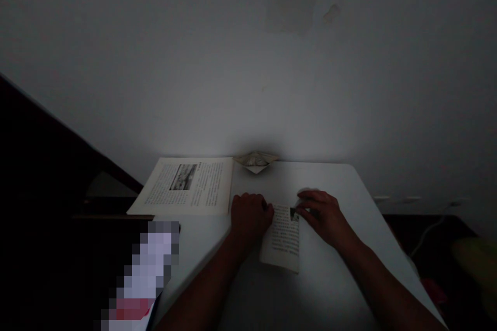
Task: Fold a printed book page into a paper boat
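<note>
A printed sheet of paper (285,238), apparently folded to a narrow strip, lies on the white table between my hands. Its top right carries a small dark green picture. Closed at the sheet's upper left corner is my left hand (251,217), its thumb and curled fingers gripping the edge. On the other side my right hand (320,213) pinches the upper right edge between thumb and forefinger, with the other fingers stretched out above. Behind them, against the wall, sits a folded paper boat (256,162).
Printed pages (209,186) with a grey picture lie flat at the table's back left. A pixelated bright object (142,274) is by the left edge. The wall (248,62) rises directly behind the white table (330,279). A pale cable (430,227) hangs at right.
</note>
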Tool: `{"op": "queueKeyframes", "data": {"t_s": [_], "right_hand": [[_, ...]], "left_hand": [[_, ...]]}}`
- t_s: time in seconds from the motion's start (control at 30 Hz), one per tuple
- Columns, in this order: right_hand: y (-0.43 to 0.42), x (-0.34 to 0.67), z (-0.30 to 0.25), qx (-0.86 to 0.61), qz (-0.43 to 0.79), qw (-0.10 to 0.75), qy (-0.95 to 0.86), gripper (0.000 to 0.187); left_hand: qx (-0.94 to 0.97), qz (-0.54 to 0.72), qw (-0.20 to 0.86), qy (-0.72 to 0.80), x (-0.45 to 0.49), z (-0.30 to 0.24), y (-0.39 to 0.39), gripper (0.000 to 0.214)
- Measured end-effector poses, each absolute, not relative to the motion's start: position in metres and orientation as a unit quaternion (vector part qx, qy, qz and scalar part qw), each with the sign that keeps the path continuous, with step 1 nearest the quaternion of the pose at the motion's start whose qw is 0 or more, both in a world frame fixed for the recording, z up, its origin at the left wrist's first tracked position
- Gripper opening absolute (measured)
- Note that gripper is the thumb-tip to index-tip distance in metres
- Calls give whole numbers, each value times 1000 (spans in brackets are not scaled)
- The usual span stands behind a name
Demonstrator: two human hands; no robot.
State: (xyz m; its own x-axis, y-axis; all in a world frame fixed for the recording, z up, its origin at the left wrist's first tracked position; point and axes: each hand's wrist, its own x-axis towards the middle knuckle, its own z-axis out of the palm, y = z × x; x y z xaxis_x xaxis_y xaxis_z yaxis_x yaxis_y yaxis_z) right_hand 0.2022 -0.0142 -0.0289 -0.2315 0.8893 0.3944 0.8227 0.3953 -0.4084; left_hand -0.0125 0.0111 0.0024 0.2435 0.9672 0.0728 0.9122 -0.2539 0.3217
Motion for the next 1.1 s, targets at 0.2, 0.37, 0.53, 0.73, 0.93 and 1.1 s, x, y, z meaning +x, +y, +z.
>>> {"op": "queueKeyframes", "data": {"t_s": [0.2, 0.37, 0.53, 0.73, 0.93, 1.1], "right_hand": [[-18, 201, -20, -550, 18, 245, -798, 10], [-24, 199, -15, -537, -8, 226, -812, 10], [-25, 196, -17, -516, -12, 264, -815, 12], [-22, 196, -22, -508, 23, 282, -814, 11], [-25, 194, -16, -496, 12, 263, -828, 11], [-30, 192, -9, -505, 6, 207, -838, 14]], "left_hand": [[776, 109, 111, 611, -12, 6, 10, 26], [774, 120, 108, 612, -12, 5, 9, 25], [768, 127, 108, 619, -11, 4, 9, 23], [775, 141, 101, 608, -12, 0, 9, 24], [769, 144, 114, 613, -12, 1, 10, 23], [771, 142, 110, 611, -12, 1, 10, 24]]}}
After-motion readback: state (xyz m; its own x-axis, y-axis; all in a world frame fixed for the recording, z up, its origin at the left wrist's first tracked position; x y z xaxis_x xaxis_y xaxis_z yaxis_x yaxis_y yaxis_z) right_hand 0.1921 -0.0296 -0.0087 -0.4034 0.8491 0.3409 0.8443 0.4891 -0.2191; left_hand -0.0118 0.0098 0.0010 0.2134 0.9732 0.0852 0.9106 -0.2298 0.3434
